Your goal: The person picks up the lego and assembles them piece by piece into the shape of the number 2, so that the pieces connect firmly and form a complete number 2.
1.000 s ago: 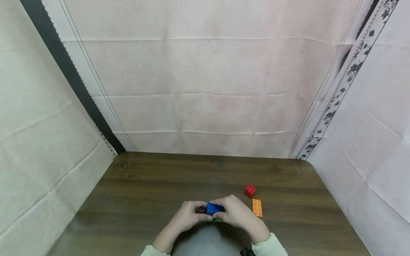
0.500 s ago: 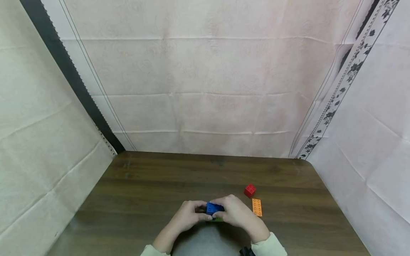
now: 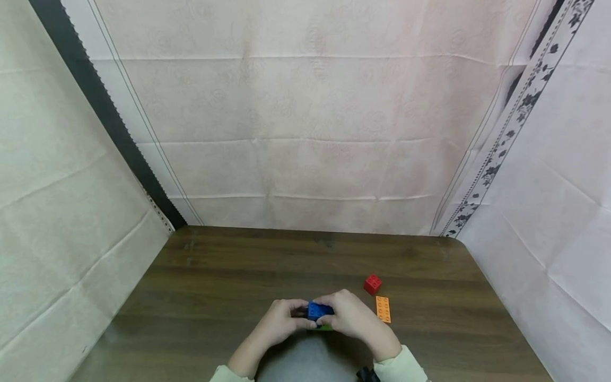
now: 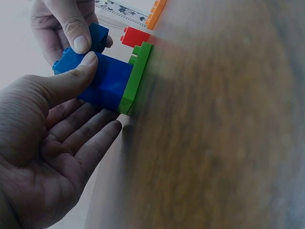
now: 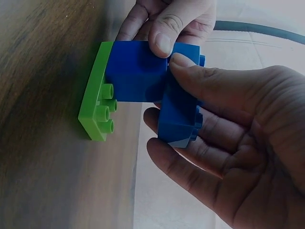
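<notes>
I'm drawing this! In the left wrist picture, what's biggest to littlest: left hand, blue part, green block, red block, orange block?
1. Left hand
2. Blue part
3. Green block
Unsure: red block and orange block, since the picture's edge cuts off the orange one.

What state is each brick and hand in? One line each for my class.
Green brick: lying flat, some studs bare
Lower blue block: on one end of the green brick
Upper blue brick: atop the lower blue block, overhanging; full seating unclear
Left hand: gripping the lower blue block
Right hand: gripping the upper blue brick
Red brick: unattached on table, studs up
Orange brick: unattached, flat on table, studs up
</notes>
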Tool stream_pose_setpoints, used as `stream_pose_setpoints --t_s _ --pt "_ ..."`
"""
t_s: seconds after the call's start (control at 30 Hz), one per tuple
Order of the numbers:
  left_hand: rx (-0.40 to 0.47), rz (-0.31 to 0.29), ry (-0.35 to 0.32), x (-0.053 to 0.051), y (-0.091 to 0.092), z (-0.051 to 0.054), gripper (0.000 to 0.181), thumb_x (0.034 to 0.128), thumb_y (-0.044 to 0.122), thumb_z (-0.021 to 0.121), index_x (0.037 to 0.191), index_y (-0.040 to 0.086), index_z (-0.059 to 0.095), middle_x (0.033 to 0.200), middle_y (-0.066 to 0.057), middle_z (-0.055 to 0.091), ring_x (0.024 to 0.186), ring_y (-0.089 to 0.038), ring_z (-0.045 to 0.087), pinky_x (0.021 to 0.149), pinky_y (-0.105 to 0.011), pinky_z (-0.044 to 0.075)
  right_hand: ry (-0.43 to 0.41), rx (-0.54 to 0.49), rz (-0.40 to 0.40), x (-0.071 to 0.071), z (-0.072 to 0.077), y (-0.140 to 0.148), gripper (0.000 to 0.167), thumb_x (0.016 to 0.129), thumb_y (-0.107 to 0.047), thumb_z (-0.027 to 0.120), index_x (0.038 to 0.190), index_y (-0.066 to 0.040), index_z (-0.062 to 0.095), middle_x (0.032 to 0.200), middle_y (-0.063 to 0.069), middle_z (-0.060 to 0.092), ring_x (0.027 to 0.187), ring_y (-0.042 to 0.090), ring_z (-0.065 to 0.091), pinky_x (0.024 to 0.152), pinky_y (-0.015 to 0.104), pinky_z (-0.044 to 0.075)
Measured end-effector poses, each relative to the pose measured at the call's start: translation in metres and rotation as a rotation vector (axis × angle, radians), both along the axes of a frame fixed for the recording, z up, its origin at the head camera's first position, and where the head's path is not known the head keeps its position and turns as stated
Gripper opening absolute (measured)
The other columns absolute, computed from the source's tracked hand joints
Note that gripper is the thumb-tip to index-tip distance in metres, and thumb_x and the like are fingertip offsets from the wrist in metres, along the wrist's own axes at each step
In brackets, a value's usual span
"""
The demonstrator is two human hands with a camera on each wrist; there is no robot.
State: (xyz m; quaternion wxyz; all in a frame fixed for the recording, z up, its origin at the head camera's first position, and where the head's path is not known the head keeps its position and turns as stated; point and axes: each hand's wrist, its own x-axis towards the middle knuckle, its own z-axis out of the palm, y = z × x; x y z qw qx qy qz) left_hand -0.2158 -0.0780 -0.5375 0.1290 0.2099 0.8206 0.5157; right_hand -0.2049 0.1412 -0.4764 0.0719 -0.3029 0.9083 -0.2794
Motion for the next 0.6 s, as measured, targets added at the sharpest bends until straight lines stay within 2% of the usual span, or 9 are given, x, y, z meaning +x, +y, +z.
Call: stream_pose_setpoints --t_s 0.27,0.6 --pt "0.018 -0.005 0.004 -0.0004 0.0001 -0.0012 0.031 0.0847 0.030 0.083 0.112 0.017 0.075 0.107 0.003 0.075 0.099 -0.012 0.071 0.083 -0.028 0.057 -0.030 0.020 -0.020 0.0001 0.0033 -0.0023 0.028 0.091 -0.021 0.076 0.118 -0.015 0.074 0.104 -0.009 0.073 0.086 0.001 0.063 0.079 0.027 0.055" --pt "0.018 -0.011 0.003 0.0013 0.0009 0.0037 0.030 0.0851 0.030 0.082 0.111 0.015 0.075 0.106 0.001 0.075 0.098 -0.013 0.071 0.082 -0.028 0.057 -0.052 0.028 -0.030 -0.0005 0.0047 -0.0022 0.028 0.091 -0.021 0.076 0.119 -0.015 0.074 0.104 -0.008 0.073 0.083 0.001 0.062 0.077 0.026 0.054"
